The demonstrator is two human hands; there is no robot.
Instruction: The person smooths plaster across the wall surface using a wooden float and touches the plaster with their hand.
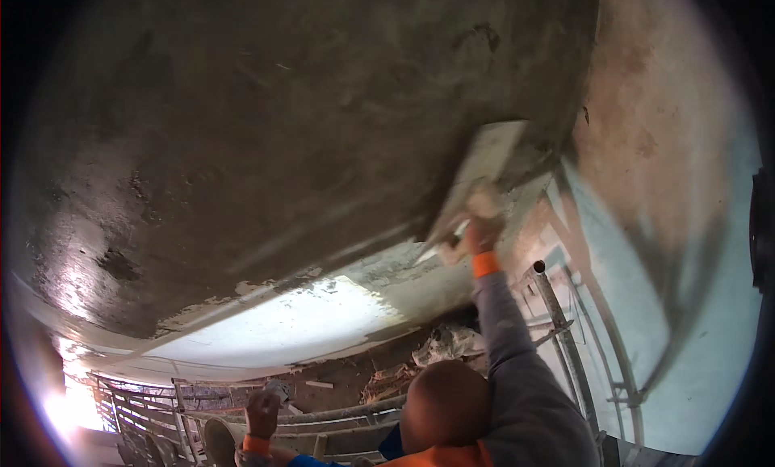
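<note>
My right hand point(482, 231), at the end of a raised grey sleeve with an orange cuff, is closed on a long plastering float point(491, 154). The float lies tilted against the dark, wet plaster point(323, 128), close to the plaster's lower edge and the corner on the right. Motion blurs the hand and the float a little. Low and to the left, away from the wall, is my left hand point(262, 410), with its fingers curled. Something small and grey shows at its fingertips, too unclear to name.
Below the wet plaster runs a pale, brightly lit strip of wall point(282, 326). A light side wall point(686, 305) meets it at the right. A metal scaffold pole point(555, 314) stands beside my right arm. Railings point(145, 410) and rubble point(391, 382) lie below.
</note>
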